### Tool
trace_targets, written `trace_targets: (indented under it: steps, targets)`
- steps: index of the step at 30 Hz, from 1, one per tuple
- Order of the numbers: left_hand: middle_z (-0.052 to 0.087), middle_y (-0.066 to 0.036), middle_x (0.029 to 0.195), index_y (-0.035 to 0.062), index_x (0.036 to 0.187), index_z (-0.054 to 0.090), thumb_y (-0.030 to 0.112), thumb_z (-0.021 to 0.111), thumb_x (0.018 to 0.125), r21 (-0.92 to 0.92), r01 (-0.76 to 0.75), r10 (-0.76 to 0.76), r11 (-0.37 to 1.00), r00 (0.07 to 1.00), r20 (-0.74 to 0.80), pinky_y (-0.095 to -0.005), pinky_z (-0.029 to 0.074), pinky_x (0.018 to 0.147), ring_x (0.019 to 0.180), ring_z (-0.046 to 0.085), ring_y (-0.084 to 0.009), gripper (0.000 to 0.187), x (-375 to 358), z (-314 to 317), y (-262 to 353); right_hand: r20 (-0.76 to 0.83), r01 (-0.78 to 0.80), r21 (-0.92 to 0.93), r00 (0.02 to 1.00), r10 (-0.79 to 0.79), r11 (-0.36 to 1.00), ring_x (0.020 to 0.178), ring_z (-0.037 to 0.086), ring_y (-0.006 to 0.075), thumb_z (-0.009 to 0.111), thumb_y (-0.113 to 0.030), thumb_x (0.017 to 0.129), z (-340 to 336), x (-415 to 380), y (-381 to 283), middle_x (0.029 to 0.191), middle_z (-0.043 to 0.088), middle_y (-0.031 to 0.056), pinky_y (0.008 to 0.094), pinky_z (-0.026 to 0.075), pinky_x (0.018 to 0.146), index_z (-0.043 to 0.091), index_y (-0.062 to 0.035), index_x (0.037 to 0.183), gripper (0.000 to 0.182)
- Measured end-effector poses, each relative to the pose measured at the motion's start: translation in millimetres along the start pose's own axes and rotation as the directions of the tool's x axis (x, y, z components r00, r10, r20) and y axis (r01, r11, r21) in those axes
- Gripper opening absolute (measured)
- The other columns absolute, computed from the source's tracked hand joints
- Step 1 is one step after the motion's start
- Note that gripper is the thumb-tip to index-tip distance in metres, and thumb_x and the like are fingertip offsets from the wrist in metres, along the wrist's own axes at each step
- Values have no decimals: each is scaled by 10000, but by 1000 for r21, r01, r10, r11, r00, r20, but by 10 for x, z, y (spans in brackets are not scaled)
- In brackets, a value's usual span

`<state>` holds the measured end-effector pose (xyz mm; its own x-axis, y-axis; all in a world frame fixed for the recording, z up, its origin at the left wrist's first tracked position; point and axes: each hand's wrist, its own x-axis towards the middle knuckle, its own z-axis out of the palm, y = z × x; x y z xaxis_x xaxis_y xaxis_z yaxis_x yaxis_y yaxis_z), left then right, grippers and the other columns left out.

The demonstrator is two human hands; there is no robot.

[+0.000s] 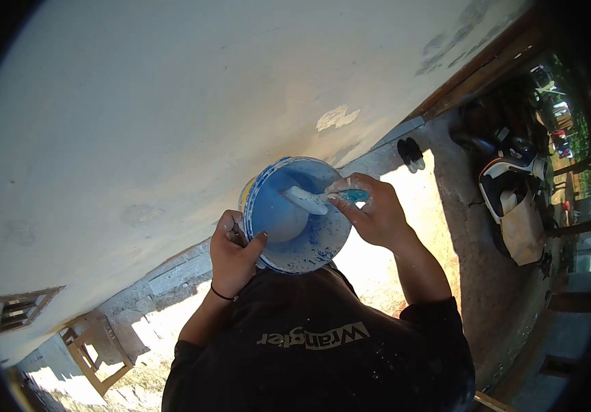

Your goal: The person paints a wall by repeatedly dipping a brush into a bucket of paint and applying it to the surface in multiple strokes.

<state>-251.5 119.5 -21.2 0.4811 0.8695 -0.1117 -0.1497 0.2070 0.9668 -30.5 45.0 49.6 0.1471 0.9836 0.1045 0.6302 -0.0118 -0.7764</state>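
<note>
My left hand (pixel 235 253) is closed on the rim of a paint bucket (pixel 337 237), thumb over the edge and fingers outside. The bucket is tilted toward me, its inside smeared with blue and white, with pale liquid paint (pixel 275 209) on the left side. In my right hand (pixel 376 209) is a paintbrush with a teal handle (pixel 352 195), gripped between thumb and fingers. Its white-coated head (pixel 306 200) points left into the bucket's mouth, over the paint. White specks mark the fingers of my right hand.
A pale wall (pixel 137 117) with a peeled patch (pixel 337 117) rises close ahead. Dark footwear (pixel 411 154) lies on the ground at its foot. To the right stands a motorcycle (pixel 508 165) with a tan bag-like item (pixel 522 230). A wooden frame (pixel 100 353) is at lower left.
</note>
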Motion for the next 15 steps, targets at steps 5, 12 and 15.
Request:
trace_targets:
  steps: [5,12,15]
  targets:
    - [571,-38,749,20,875,439,-60,587,738,7,51,-50,999,992,-117,-176,420,549,626,537,-46,217,-109,217,-80,-43,238,-113,969,-244,965,747,631,255,614,-81,788,227,-301,185,837,606,136,313,493,641,608,2,936,169]
    - [519,6,646,35,838,450,-19,612,730,122,74,-53,990,985,-167,-164,332,443,496,426,-12,202,-169,414,-243,-20,-82,400,995,98,913,760,622,284,598,-86,803,186,-390,398,863,607,142,327,488,668,609,5,945,169]
    - [506,12,618,38,827,457,-11,612,731,199,139,-100,970,976,-196,-168,325,435,486,417,-13,189,-211,525,-225,-84,161,110,985,-153,981,755,630,245,605,-89,809,158,-422,569,836,618,139,314,486,669,605,22,932,165]
